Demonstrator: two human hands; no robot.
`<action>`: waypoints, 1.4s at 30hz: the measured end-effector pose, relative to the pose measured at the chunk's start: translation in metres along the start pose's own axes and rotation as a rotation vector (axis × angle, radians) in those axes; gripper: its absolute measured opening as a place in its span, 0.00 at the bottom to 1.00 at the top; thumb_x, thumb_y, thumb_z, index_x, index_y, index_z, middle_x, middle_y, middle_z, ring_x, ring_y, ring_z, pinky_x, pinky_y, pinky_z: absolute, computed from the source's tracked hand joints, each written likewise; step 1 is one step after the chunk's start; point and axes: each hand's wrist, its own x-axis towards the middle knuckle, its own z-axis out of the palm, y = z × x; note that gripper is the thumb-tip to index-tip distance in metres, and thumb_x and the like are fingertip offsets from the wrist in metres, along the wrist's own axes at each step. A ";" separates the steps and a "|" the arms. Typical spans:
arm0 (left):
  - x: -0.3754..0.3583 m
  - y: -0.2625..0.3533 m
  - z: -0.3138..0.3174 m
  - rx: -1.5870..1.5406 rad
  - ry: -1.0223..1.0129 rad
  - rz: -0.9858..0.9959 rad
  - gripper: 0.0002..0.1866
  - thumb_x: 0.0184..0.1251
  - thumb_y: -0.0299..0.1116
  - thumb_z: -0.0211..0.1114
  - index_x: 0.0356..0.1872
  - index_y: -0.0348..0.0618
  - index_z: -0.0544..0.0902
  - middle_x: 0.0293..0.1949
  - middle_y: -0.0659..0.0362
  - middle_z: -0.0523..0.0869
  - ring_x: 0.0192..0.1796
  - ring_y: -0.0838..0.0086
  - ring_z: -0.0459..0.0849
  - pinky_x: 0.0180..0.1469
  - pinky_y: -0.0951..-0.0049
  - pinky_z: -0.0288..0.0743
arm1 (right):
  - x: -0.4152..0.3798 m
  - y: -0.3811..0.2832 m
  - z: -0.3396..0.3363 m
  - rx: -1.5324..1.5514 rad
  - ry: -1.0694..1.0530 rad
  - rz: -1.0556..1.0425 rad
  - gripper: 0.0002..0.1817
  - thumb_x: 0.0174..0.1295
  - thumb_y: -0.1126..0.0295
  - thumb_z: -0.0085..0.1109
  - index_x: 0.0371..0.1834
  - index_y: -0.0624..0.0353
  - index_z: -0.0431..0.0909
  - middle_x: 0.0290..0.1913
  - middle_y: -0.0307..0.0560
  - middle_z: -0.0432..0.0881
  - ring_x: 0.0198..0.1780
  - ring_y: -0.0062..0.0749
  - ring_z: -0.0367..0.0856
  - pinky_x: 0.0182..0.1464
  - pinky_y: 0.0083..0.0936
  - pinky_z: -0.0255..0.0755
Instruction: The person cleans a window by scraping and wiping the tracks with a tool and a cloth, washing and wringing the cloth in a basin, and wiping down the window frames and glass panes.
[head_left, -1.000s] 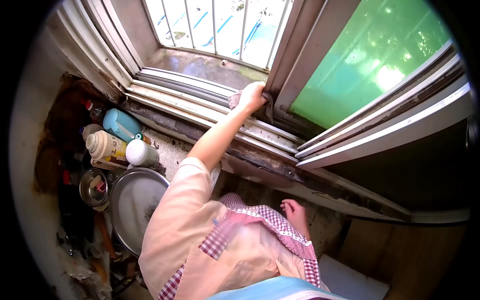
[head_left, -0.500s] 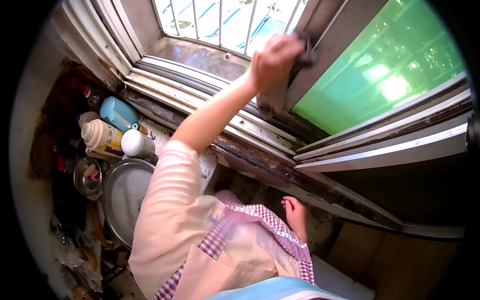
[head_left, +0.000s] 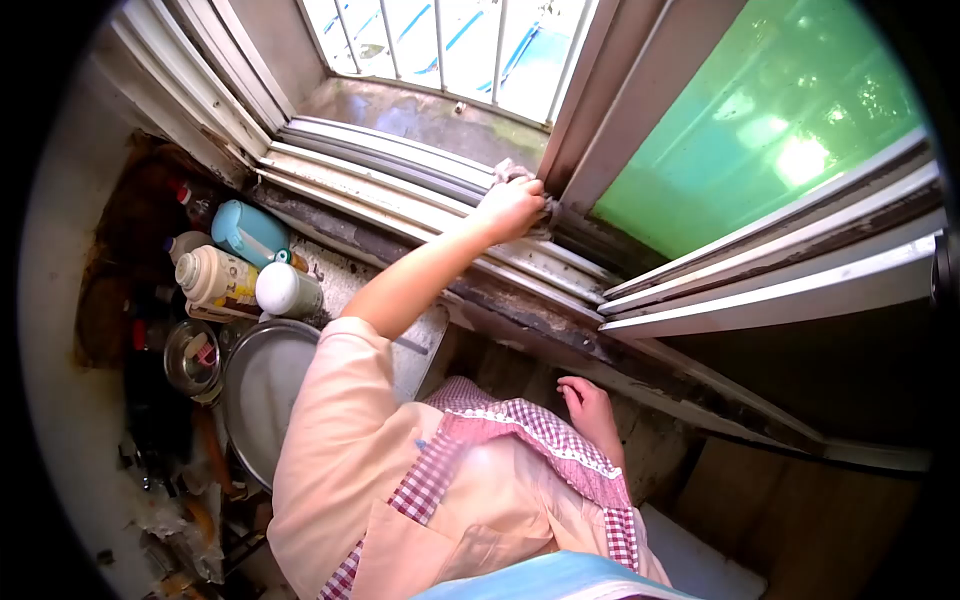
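Observation:
My left hand (head_left: 513, 210) is closed around a crumpled greyish rag (head_left: 512, 171), whose folds stick out on both sides of the fingers. It presses down at the foot of the window frame (head_left: 572, 120), where the upright meets the sill track (head_left: 400, 165). Low beside my body hangs my right hand (head_left: 590, 408), its fingers loosely bent and apart, with nothing seen in them. Beyond it, to the right, stands a green-tinted window pane (head_left: 760, 130).
On the left ledge are a white-capped jar (head_left: 288, 290), a cream bottle (head_left: 215, 275), a light blue container (head_left: 248, 232) and a round metal tray (head_left: 235, 400). A small metal bowl (head_left: 190, 357) sits beside them. White bars (head_left: 440, 45) cross the window opening.
My left hand has come down with the rag, from higher on the upright window frame to its foot at the sill track. My right hand stays low beside my body.

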 end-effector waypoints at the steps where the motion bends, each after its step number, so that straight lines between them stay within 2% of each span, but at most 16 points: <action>1: 0.000 -0.006 -0.012 -0.098 0.012 -0.022 0.07 0.59 0.32 0.62 0.31 0.39 0.82 0.35 0.50 0.77 0.43 0.57 0.76 0.46 0.62 0.71 | -0.002 0.000 -0.004 0.047 0.020 0.005 0.09 0.61 0.74 0.52 0.42 0.63 0.78 0.37 0.55 0.83 0.41 0.44 0.83 0.42 0.29 0.75; 4: 0.014 -0.021 -0.049 -0.440 0.240 -0.310 0.08 0.60 0.31 0.62 0.34 0.36 0.82 0.30 0.50 0.81 0.35 0.59 0.80 0.41 0.65 0.72 | -0.019 0.031 -0.006 0.060 0.080 0.072 0.09 0.61 0.73 0.52 0.42 0.63 0.79 0.36 0.54 0.83 0.39 0.43 0.84 0.42 0.29 0.75; 7: 0.066 -0.001 -0.102 -0.913 0.573 -0.401 0.10 0.65 0.32 0.61 0.39 0.35 0.80 0.31 0.60 0.82 0.34 0.82 0.78 0.36 0.79 0.72 | -0.033 0.041 -0.011 -0.008 0.060 0.081 0.09 0.61 0.72 0.53 0.41 0.62 0.79 0.35 0.54 0.83 0.39 0.43 0.84 0.41 0.29 0.75; 10: 0.131 0.045 -0.191 -0.859 1.012 -0.350 0.14 0.61 0.35 0.64 0.38 0.32 0.81 0.28 0.58 0.83 0.32 0.83 0.76 0.36 0.79 0.71 | -0.037 0.045 -0.018 0.047 0.141 0.052 0.09 0.62 0.74 0.52 0.42 0.65 0.78 0.35 0.52 0.84 0.37 0.36 0.84 0.40 0.26 0.76; 13: 0.188 0.088 -0.284 -0.757 1.427 0.107 0.12 0.60 0.33 0.65 0.33 0.32 0.79 0.23 0.58 0.81 0.27 0.84 0.74 0.30 0.77 0.70 | -0.038 0.032 -0.027 0.076 0.244 0.072 0.09 0.63 0.75 0.51 0.42 0.66 0.78 0.34 0.50 0.84 0.35 0.30 0.83 0.38 0.23 0.76; 14: 0.197 0.088 -0.309 -0.484 1.278 0.067 0.09 0.60 0.30 0.63 0.35 0.33 0.79 0.27 0.54 0.82 0.27 0.76 0.78 0.31 0.73 0.72 | -0.040 0.029 -0.028 0.093 0.269 0.097 0.09 0.63 0.75 0.51 0.42 0.66 0.78 0.34 0.50 0.84 0.35 0.30 0.83 0.38 0.23 0.76; 15: 0.188 0.121 -0.321 -0.925 1.095 0.033 0.22 0.64 0.37 0.60 0.55 0.35 0.75 0.42 0.44 0.83 0.46 0.55 0.83 0.46 0.65 0.76 | -0.038 0.032 -0.027 0.095 0.291 0.091 0.09 0.63 0.75 0.51 0.42 0.65 0.78 0.34 0.50 0.84 0.35 0.32 0.83 0.38 0.24 0.76; 17: 0.225 0.113 -0.332 0.037 1.526 0.426 0.22 0.65 0.39 0.58 0.55 0.35 0.75 0.43 0.46 0.83 0.42 0.58 0.84 0.42 0.68 0.76 | -0.042 0.046 -0.024 0.094 0.328 0.086 0.09 0.62 0.73 0.52 0.42 0.64 0.78 0.36 0.52 0.84 0.36 0.36 0.84 0.38 0.27 0.75; 18: 0.221 0.094 -0.322 0.763 1.555 0.287 0.21 0.65 0.39 0.59 0.55 0.37 0.75 0.43 0.49 0.83 0.40 0.63 0.84 0.39 0.68 0.77 | -0.043 0.048 -0.022 0.113 0.341 0.120 0.09 0.62 0.73 0.52 0.42 0.63 0.78 0.35 0.52 0.84 0.35 0.36 0.84 0.37 0.26 0.75; 19: 0.223 0.086 -0.300 0.131 1.452 0.449 0.08 0.59 0.27 0.60 0.37 0.33 0.79 0.35 0.49 0.83 0.33 0.62 0.82 0.36 0.67 0.75 | -0.045 0.053 -0.020 0.120 0.337 0.134 0.09 0.62 0.73 0.52 0.42 0.63 0.78 0.35 0.52 0.84 0.35 0.36 0.84 0.37 0.26 0.75; 20: 0.217 0.075 -0.283 0.168 1.442 0.584 0.09 0.60 0.25 0.58 0.40 0.34 0.81 0.41 0.45 0.82 0.41 0.51 0.81 0.45 0.62 0.73 | -0.047 0.059 -0.015 0.130 0.332 0.151 0.09 0.62 0.73 0.52 0.42 0.63 0.78 0.34 0.51 0.84 0.35 0.36 0.84 0.37 0.26 0.75; 27: 0.082 0.021 -0.072 0.322 0.841 0.216 0.15 0.58 0.24 0.57 0.47 0.37 0.81 0.54 0.49 0.77 0.59 0.56 0.71 0.61 0.61 0.66 | -0.044 0.060 -0.002 0.070 0.172 0.104 0.10 0.62 0.71 0.52 0.43 0.64 0.79 0.33 0.51 0.85 0.34 0.31 0.84 0.38 0.25 0.75; 31: 0.103 0.016 -0.111 0.382 0.828 0.235 0.18 0.56 0.24 0.57 0.49 0.38 0.81 0.56 0.51 0.76 0.60 0.57 0.69 0.63 0.61 0.64 | -0.031 0.062 -0.011 0.014 0.181 0.045 0.10 0.62 0.72 0.52 0.42 0.64 0.79 0.33 0.51 0.85 0.35 0.32 0.84 0.38 0.25 0.75; 36: 0.205 0.068 -0.243 0.101 1.222 0.217 0.27 0.60 0.21 0.52 0.64 0.36 0.66 0.61 0.43 0.71 0.65 0.46 0.64 0.68 0.55 0.53 | -0.018 0.068 -0.026 0.007 0.269 0.024 0.09 0.62 0.73 0.52 0.42 0.63 0.79 0.33 0.49 0.85 0.34 0.31 0.84 0.38 0.24 0.75; 37: 0.219 0.082 -0.270 -0.072 1.386 0.284 0.29 0.62 0.23 0.53 0.66 0.36 0.61 0.60 0.41 0.71 0.63 0.45 0.67 0.67 0.56 0.57 | -0.015 0.068 -0.028 0.022 0.297 0.036 0.09 0.62 0.73 0.52 0.41 0.63 0.79 0.33 0.49 0.85 0.34 0.30 0.83 0.38 0.25 0.75; 42: 0.205 0.071 -0.245 -0.418 1.277 0.097 0.22 0.60 0.28 0.61 0.56 0.32 0.72 0.50 0.41 0.79 0.50 0.52 0.79 0.52 0.65 0.73 | -0.024 0.078 -0.016 0.092 0.211 0.142 0.10 0.63 0.72 0.52 0.42 0.65 0.79 0.33 0.50 0.85 0.35 0.32 0.84 0.39 0.25 0.76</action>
